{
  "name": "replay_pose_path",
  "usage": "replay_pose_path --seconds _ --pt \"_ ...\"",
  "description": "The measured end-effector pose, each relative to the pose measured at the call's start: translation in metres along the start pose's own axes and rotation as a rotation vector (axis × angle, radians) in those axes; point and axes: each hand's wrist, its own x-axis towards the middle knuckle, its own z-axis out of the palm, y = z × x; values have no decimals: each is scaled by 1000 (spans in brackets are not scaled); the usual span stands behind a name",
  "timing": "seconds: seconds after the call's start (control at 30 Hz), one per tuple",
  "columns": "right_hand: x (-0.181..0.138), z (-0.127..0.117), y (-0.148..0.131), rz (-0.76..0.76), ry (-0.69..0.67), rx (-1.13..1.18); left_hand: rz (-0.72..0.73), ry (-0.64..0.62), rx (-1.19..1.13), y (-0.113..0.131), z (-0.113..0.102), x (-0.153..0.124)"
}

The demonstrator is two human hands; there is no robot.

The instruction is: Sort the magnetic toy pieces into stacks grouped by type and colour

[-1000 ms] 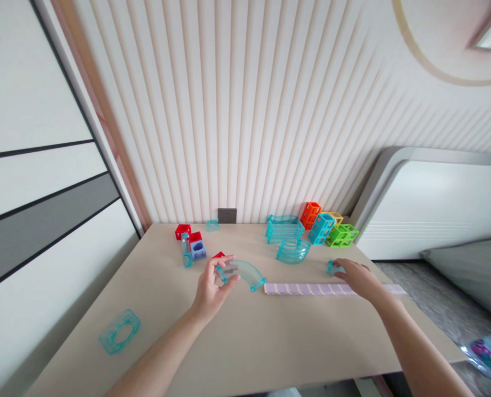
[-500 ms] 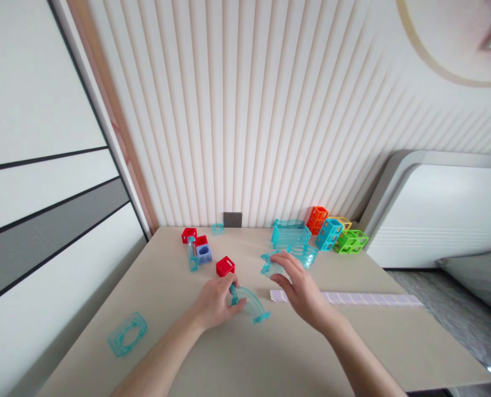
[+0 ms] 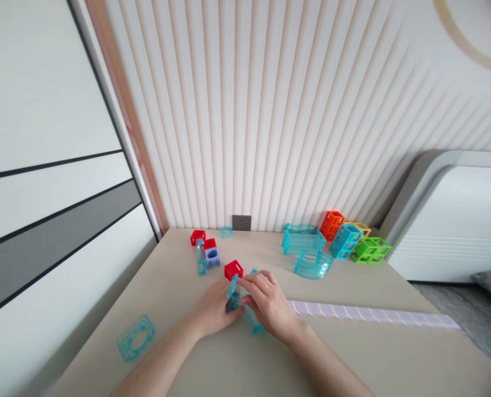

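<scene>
My left hand (image 3: 212, 310) is closed on a curved, see-through teal track piece (image 3: 257, 327), which slants down toward the right, partly behind my other hand. My right hand (image 3: 268, 304) grips a second teal track piece (image 3: 233, 286) and has it up against the first one, at the left hand's fingertips. Fingers cover much of both pieces, so I cannot tell whether they are joined. Just beyond the hands sits a red cube block (image 3: 233, 269) with open sides.
Behind at left are red blocks (image 3: 198, 237), a blue block (image 3: 212, 257) and a teal tube piece (image 3: 201, 257). A teal plate (image 3: 125, 346) lies front left. Curved teal tracks (image 3: 313, 266) and coloured frame blocks (image 3: 345, 241) stand back right. A lilac strip (image 3: 369, 314) runs along the right.
My right hand has moved left with its teal track piece, up to the piece in my left hand. The view has shifted a little, so the table's things appear further right.
</scene>
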Motion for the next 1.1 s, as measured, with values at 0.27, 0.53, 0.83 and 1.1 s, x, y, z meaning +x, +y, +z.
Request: replay_pose_path --seconds 0.27,0.53,0.83,1.1 --pt "-9 -3 -2 -73 -204 94 25 70 18 -8 9 4" --pt "-6 -2 -10 -84 -339 270 -58 97 -25 -4 5 4" --pt "-6 -7 -7 -102 -304 329 8 37 -37 1 -4 1" --pt "-6 -11 -5 -93 -221 293 72 170 -14 4 -14 1"
